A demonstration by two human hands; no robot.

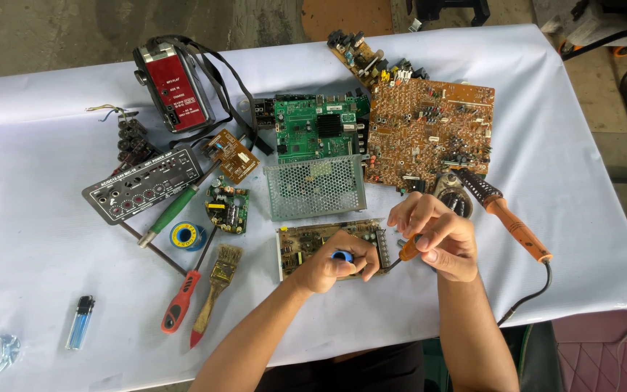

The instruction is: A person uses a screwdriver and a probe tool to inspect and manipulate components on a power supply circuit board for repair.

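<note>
Overhead, largest first:
Floor: bare grey concrete beyond the table's far edge, with dark chair legs at the right.
Table (52,305): covered in a white cloth, strewn with electronics.
Brown circuit board (429,131): the biggest board, lying flat at the far right.
Green circuit board (317,127): just left of the brown one, above a perforated metal cover (315,186).
Red radio (175,87): far left, its strap looped beside it.
Left forearm: reaches in from the bottom edge, angled up and right.
Right forearm: rises nearly straight, wrist bent inward.
Power supply board (310,245): lies flat near the front edge, under both hands.
Left hand (332,267): curled and clenched on a blue-capped tool (342,255), resting on the board.
Right hand (437,236): fingers pinch an orange-handled screwdriver (408,250), tip pointing at the board's right end.
Soldering iron (506,214): lies just right of the hands.
</note>
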